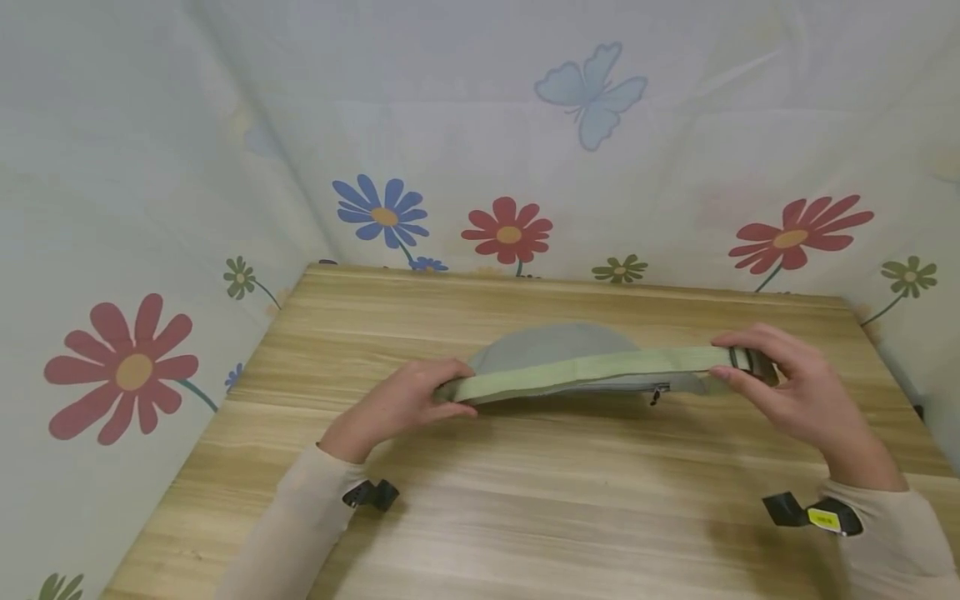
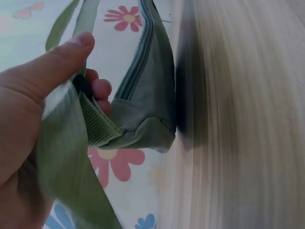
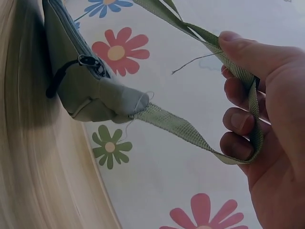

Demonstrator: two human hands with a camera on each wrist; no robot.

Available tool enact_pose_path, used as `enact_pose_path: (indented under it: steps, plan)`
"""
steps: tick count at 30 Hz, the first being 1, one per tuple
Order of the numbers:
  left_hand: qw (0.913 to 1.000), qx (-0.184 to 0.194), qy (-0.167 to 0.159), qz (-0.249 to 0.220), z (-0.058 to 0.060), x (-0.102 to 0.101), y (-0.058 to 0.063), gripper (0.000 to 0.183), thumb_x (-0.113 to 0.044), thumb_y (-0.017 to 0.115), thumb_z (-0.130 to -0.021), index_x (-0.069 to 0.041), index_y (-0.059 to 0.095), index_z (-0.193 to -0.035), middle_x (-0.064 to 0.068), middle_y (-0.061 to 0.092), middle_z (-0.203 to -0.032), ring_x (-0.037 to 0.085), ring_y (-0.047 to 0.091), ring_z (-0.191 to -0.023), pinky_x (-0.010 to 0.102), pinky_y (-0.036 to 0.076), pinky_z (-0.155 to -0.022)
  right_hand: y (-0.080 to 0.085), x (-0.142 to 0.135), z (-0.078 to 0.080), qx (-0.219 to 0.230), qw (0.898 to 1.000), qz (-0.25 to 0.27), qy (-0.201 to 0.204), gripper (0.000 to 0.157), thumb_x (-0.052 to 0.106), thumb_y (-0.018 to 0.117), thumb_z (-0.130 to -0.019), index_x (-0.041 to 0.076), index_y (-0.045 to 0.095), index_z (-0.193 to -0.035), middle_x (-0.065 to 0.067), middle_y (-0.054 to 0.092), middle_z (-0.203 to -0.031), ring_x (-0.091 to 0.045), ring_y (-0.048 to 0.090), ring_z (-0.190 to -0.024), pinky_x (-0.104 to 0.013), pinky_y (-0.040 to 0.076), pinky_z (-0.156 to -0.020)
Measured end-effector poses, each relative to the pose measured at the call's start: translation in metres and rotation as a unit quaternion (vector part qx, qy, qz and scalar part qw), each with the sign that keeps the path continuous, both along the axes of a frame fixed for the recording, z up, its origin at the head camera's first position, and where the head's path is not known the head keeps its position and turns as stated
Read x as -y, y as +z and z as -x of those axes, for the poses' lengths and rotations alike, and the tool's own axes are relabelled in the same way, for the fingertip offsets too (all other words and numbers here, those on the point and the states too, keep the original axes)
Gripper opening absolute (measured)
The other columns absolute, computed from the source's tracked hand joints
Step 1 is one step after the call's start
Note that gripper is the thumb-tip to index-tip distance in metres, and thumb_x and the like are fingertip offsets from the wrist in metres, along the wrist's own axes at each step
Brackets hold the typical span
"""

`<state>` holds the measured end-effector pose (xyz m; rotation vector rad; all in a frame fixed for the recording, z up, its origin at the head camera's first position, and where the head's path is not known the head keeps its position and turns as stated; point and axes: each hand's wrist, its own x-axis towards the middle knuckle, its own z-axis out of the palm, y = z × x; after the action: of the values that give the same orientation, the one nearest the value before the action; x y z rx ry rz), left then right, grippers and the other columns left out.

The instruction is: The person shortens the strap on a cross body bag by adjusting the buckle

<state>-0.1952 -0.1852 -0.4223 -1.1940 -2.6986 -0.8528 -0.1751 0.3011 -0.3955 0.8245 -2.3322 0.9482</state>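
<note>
A grey-green waist bag (image 1: 558, 340) rests on the wooden table, its zipper (image 2: 138, 59) closed along the edge as far as shown. Its light green webbing strap (image 1: 585, 368) stretches across the bag between both hands. My left hand (image 1: 408, 398) grips the strap at the bag's left end, thumb on top; a dark buckle piece is partly hidden under the fingers. At the other end my right hand (image 1: 795, 383) holds the strap, which loops round its curled fingers. A dark zipper pull (image 3: 57, 78) hangs from the bag near that end, and a loose thread (image 3: 195, 62) sticks out from the strap.
The wood-grain table (image 1: 510, 508) extends in front of and around the bag. A pale cloth backdrop (image 1: 450, 125) printed with flowers and a butterfly encloses the back and sides. Black wrist devices (image 1: 371, 494) sit on both beige sleeves (image 1: 292, 533).
</note>
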Motion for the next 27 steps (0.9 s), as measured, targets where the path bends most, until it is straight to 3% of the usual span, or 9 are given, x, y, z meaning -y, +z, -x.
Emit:
enact_pose_path:
  steps: [6,12,17,20,27]
  plan:
    - [0.9997,0.012,-0.022,0.007,0.0,0.009,-0.003,0.03,-0.01,0.087,-0.092,-0.009,0.071,-0.117,0.003,0.079,-0.111,0.013,0.073,-0.098,0.032,0.065,-0.087,-0.001,-0.007,0.0,0.004,1.0,0.008,-0.012,0.05,-0.017,0.087,-0.075,0.003,0.078,-0.119,0.02,0.061,-0.101,0.002,0.042,-0.075,-0.02,0.035,-0.058]
    - [0.9981,0.027,-0.046,-0.031,0.0,0.018,-0.007,0.026,-0.005,0.081,-0.095,-0.009,0.071,-0.119,0.003,0.078,-0.113,0.011,0.074,-0.1,0.031,0.064,-0.089,-0.001,-0.01,0.0,0.016,1.0,0.009,-0.025,0.049,-0.019,0.085,-0.076,0.003,0.078,-0.119,0.026,0.064,-0.109,0.001,0.045,-0.078,-0.018,0.036,-0.06]
    - [0.9938,0.062,-0.058,-0.072,0.0,0.022,-0.007,0.012,-0.007,0.077,-0.099,-0.01,0.071,-0.109,-0.001,0.077,-0.104,0.008,0.073,-0.096,0.031,0.064,-0.088,-0.001,-0.013,0.0,0.018,0.999,0.005,-0.029,0.051,-0.021,0.085,-0.074,0.003,0.078,-0.119,0.025,0.062,-0.105,0.001,0.043,-0.076,-0.02,0.035,-0.058]
    - [0.9916,0.063,-0.071,-0.089,0.002,0.023,-0.007,0.007,-0.007,0.077,-0.1,-0.01,0.072,-0.104,-0.001,0.077,-0.1,0.009,0.072,-0.094,0.032,0.064,-0.086,-0.002,-0.014,0.0,0.017,0.999,0.004,-0.032,0.054,-0.022,0.086,-0.072,0.002,0.078,-0.119,0.024,0.062,-0.105,0.001,0.044,-0.078,-0.019,0.036,-0.059]
    - [0.991,0.065,-0.056,-0.103,0.001,0.03,-0.006,0.002,-0.014,0.079,-0.099,-0.013,0.08,-0.101,0.004,0.077,-0.125,0.022,0.073,-0.117,0.031,0.062,-0.1,-0.001,-0.015,0.0,0.014,0.999,0.0,-0.037,0.052,-0.02,0.086,-0.073,0.002,0.078,-0.119,0.026,0.061,-0.106,0.001,0.043,-0.078,-0.018,0.035,-0.059]
